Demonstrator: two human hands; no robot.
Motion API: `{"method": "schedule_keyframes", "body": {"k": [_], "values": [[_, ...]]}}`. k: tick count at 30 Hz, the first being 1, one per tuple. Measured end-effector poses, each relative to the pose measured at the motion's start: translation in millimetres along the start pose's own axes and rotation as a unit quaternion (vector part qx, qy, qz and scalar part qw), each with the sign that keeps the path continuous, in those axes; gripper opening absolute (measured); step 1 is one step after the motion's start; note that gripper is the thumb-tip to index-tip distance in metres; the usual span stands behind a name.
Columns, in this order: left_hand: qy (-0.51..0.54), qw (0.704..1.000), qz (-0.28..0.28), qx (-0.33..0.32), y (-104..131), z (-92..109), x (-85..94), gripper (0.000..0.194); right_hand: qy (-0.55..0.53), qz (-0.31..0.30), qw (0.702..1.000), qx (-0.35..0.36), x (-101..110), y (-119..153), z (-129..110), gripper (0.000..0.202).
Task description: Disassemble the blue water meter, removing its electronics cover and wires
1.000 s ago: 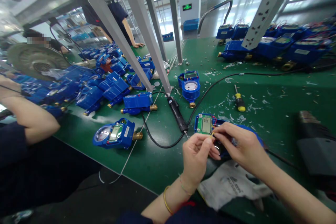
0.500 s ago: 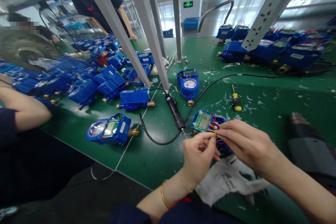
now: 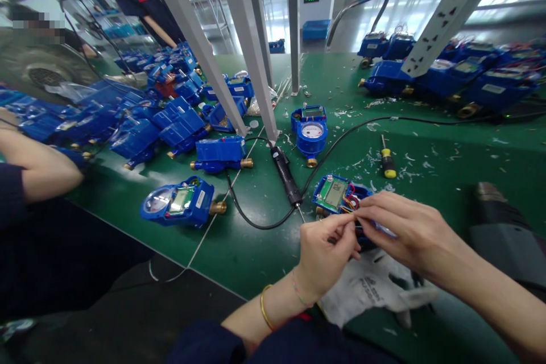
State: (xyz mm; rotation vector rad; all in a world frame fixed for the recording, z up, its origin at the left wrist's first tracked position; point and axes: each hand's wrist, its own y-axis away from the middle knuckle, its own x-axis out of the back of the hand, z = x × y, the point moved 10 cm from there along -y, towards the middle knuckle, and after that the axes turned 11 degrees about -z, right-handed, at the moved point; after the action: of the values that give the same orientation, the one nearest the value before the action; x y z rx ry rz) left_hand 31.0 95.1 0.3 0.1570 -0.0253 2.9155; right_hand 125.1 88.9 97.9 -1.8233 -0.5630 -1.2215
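An open blue meter with a lit display and a green board lies before me, its thin coloured wires coming out at the right side. My left hand pinches the yellowish wires between thumb and forefinger. Fingertips of my right hand meet the left ones and are closed on the same wires. The exact wire ends are hidden by the fingers. Beneath the hands, a white-grey glove lies on the green table. Left of the meter is a black electric screwdriver.
Another meter stands behind, and one lies at left. A yellow-black screwdriver and a heat gun are at right. Metal posts, a hanging power strip and piled meters surround the area. A co-worker's arm rests at left.
The view has shifted slightly, so the table objects appear a little displaced. Both hands keep their pinch on the wires, with only slight finger movement.
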Motion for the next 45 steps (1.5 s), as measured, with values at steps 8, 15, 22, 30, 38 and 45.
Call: {"method": "schedule_keyframes", "body": {"k": [8,15,22,30,38,45], "values": [[0.077,0.996,-0.007,0.041,-3.0,-8.4,-2.5,0.023,-0.172,0.012,0.98,-0.094,-4.9,1.3,27.2,0.012],[0.107,0.99,-0.008,0.087,0.3,-19.1,-4.0,0.022,-0.129,0.055,0.982,-0.128,5.8,7.9,45.9,0.007],[0.119,0.988,-0.008,0.094,0.2,-23.3,-4.0,0.025,0.03,0.051,0.961,-0.269,17.4,32.5,84.8,0.021],[0.121,0.988,-0.007,0.097,-1.7,-23.2,-3.0,0.024,0.047,0.039,0.985,-0.159,20.5,16.9,33.6,0.027],[0.108,0.99,-0.006,0.088,-2.7,-15.2,-3.1,0.024,-0.014,-0.001,1.0,-0.027,-3.7,5.4,-4.8,0.009],[0.079,0.994,-0.018,0.079,-1.4,-14.1,-6.6,0.025,0.137,-0.059,0.988,0.046,-13.1,1.3,-26.8,0.025]]}}
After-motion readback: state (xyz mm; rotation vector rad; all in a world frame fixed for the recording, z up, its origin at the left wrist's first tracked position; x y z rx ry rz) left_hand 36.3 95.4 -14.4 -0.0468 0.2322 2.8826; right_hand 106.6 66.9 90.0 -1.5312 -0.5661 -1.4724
